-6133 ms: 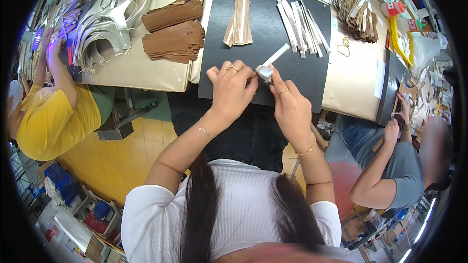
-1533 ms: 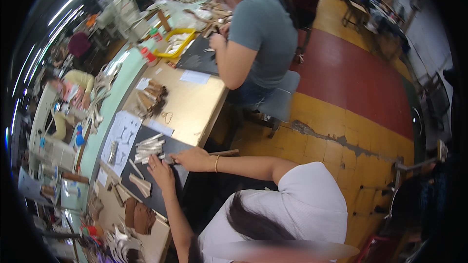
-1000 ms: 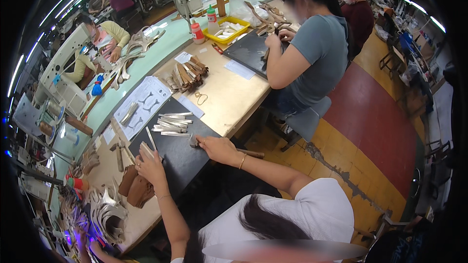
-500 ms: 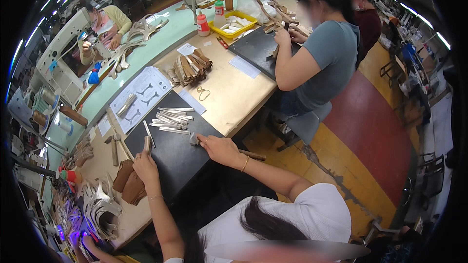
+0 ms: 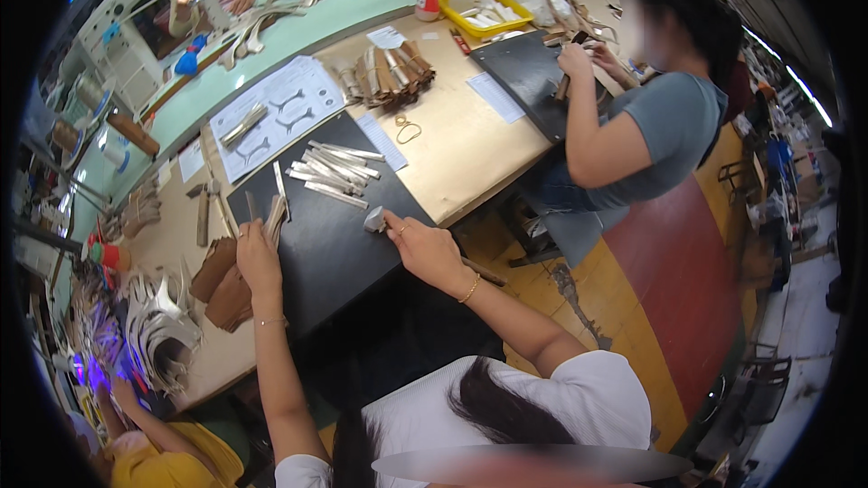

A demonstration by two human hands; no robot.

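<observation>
My left hand (image 5: 259, 260) is closed at the left edge of a black work board (image 5: 344, 262), pinching a brown leather strip (image 5: 274, 215) that stands up from its fingers. A thin, blurred piece (image 5: 250, 206) juts up beside it; I cannot tell whether that is a separate strip. Over the board's right side, my right hand (image 5: 423, 253) is closed around a hammer (image 5: 374, 220), its metal head at the fingertips and its wooden handle reaching back past the wrist. Several pale, narrow strips (image 5: 334, 172) lie loosely piled between and beyond my hands.
Brown leather pieces (image 5: 226, 285) and pale curved cutouts (image 5: 158, 330) lie left. Another hammer (image 5: 202, 217) rests beside a pattern sheet (image 5: 271, 117). Bundled strips (image 5: 393, 72), a yellow tray (image 5: 488, 23) and bottles stand farther off. A co-worker (image 5: 651, 126) works at right.
The whole view has shifted, so the bench sits differently. My left hand has moved slightly, and the leather in it now shows fanned ends. The right hand still grips the hammer.
</observation>
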